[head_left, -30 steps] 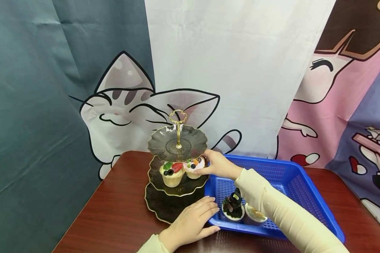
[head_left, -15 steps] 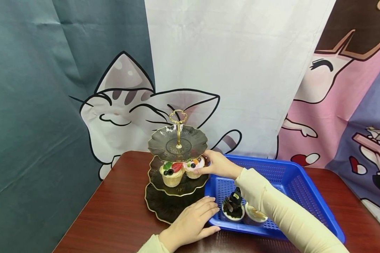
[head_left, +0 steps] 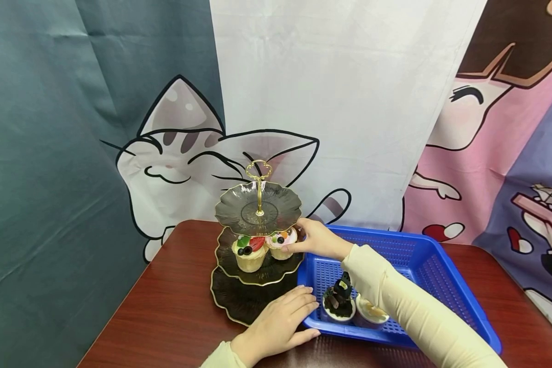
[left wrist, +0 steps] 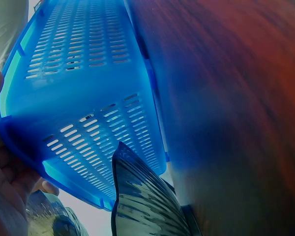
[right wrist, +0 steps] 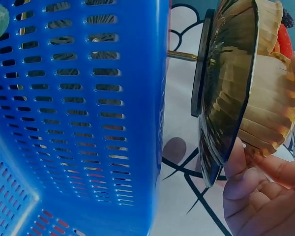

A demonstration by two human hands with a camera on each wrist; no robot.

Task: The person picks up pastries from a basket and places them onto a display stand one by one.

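Observation:
A cupcake [head_left: 282,240] with pink cream and fruit toppings sits on the middle tier of a dark three-tier cake stand [head_left: 258,207] with gold rims. My right hand [head_left: 319,239] pinches its side from the right, thumb in front. In the right wrist view the fingertips are low on the pleated cupcake [right wrist: 270,105], close to the plate's edge. Left of it on that tier is a second cupcake [head_left: 249,254] with strawberry and dark berries. My left hand [head_left: 280,322] rests on the near-left corner of a blue basket [head_left: 460,286], fingers extended over its rim.
Inside the basket, near its front wall, stand a white cup with dark topping [head_left: 338,306] and another cup with pale topping [head_left: 370,312]. The bottom tier [head_left: 239,296] reaches close to the basket. A cartoon-printed curtain [head_left: 349,102] hangs behind the wooden table [head_left: 156,306].

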